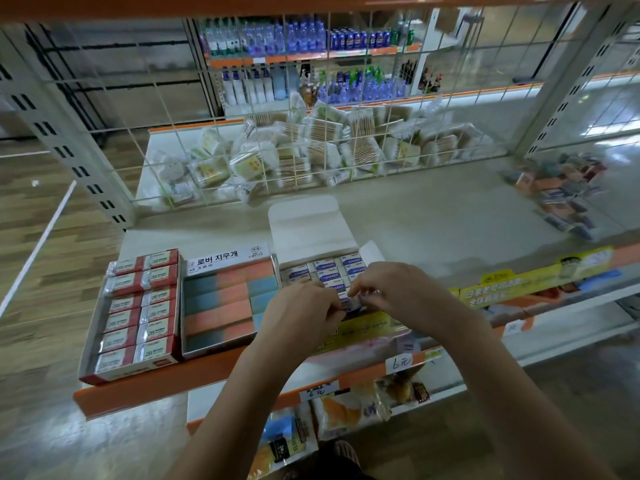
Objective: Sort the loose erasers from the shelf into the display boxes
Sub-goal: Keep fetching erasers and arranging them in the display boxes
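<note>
Shop shelf point(433, 216) at centre: both hands, left hand point(300, 315) and right hand point(398, 289), pinched one eraser point(353, 301) over the white box point(322, 268); misaligned, it might jam against packed rows.

Behind my shelf's wire mesh back point(242, 109), cotton swab packs point(311, 150) heaped on the next shelf. Bottles point(298, 39) in rows on farther racks. Below the shelf's front edge, snack packets point(349, 410) and a handwritten price tag point(401, 364). Wood-look floor point(41, 216) at left.
</note>
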`<state>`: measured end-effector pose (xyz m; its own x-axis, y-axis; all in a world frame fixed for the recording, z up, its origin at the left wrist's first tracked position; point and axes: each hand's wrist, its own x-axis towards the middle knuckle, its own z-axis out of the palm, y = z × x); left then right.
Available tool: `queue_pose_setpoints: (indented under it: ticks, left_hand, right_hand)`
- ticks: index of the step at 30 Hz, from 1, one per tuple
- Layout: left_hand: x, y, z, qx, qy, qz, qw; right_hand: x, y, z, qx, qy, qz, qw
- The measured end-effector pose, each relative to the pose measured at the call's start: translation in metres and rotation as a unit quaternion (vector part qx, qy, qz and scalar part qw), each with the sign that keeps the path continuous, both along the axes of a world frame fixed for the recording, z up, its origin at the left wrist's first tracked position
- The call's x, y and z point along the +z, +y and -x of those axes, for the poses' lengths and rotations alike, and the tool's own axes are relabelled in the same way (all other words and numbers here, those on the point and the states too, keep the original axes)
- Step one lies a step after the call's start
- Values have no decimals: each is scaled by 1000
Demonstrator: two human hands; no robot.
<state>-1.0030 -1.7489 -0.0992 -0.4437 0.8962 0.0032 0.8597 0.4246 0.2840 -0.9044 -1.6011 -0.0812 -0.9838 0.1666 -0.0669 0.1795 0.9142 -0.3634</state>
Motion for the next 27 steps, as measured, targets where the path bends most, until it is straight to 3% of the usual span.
queue_pose_setpoints:
  ticks: [13, 27]
  left_hand:
    - [0, -3, 1, -1, 7, 32, 999]
    - [3, -3, -1, 21, -3, 42, 999]
  right_hand:
    - [6, -14, 12, -31, -34, -65, 997]
    - [13, -38, 25, -131, -135, -131, 973]
